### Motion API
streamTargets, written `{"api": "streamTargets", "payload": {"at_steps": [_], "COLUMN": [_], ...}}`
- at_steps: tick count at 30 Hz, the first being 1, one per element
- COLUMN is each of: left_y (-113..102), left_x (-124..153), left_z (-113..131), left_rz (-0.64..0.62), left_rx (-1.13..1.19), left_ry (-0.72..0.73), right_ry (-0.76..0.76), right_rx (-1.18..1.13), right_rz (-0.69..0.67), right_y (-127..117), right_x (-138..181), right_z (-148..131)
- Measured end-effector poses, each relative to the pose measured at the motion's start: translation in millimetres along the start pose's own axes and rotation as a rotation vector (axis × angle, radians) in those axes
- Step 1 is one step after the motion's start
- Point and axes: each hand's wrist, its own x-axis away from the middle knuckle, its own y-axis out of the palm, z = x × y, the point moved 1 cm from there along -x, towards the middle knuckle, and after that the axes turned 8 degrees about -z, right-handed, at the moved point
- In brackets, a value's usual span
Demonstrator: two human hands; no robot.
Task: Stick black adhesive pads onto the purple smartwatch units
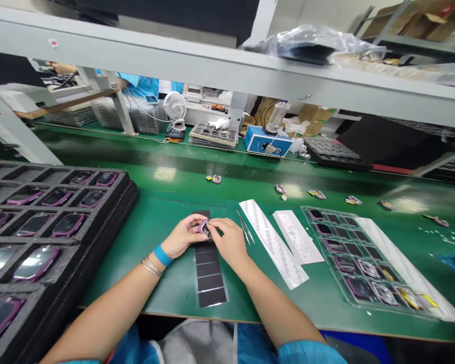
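The left hand [181,235] and right hand [229,242] are closed on a small purple-rimmed device [205,229], pinching it between them just above a strip of black film [209,275]. Tweezers [245,227] lie just beside the right hand, near a long white printed sheet [273,242]. The green worktop [136,268] carries a clear plastic tray [349,258] of dark purple-rimmed pieces to the right and a black foam tray [56,242] of larger purple-rimmed screens to the left. Beyond, under a grey metal shelf [136,55], a co-worker's blue sleeve [140,83] shows.
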Motion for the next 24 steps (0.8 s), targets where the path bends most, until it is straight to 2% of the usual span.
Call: {"api": "streamTargets", "payload": {"at_steps": [4,11,13,15,17,19,22,24], "left_y": [1,1,1,0,-2,-4,-6,-7], "left_x": [1,0,1,1,2,2,1,1], "left_z": [-3,-4,-4,-5,-4,-2,5,10], "left_rz": [0.027,0.016,0.025,0.039,0.047,0.036,0.004,-0.009], "left_rx": [0.042,0.093,0.093,0.073,0.057,0.072,0.118,0.121], "left_ry": [-0.029,-0.018,-0.003,-0.004,-0.013,-0.014,0.017,0.04], "right_ry": [-0.099,-0.037,-0.068,-0.11,-0.103,-0.009,0.232,0.353], "right_rx": [0.076,-0.065,-0.01,0.062,0.034,-0.153,-0.62,-0.85], "right_rz": [0.08,0.081,0.084,0.036,-0.069,-0.161,-0.262,-0.364], "right_y": [5,12,12,11,10,10,13,17], "right_x": [5,6,7,7,6,4,3,4], "right_z": [1,6,7,9,13,21,32,35]}}
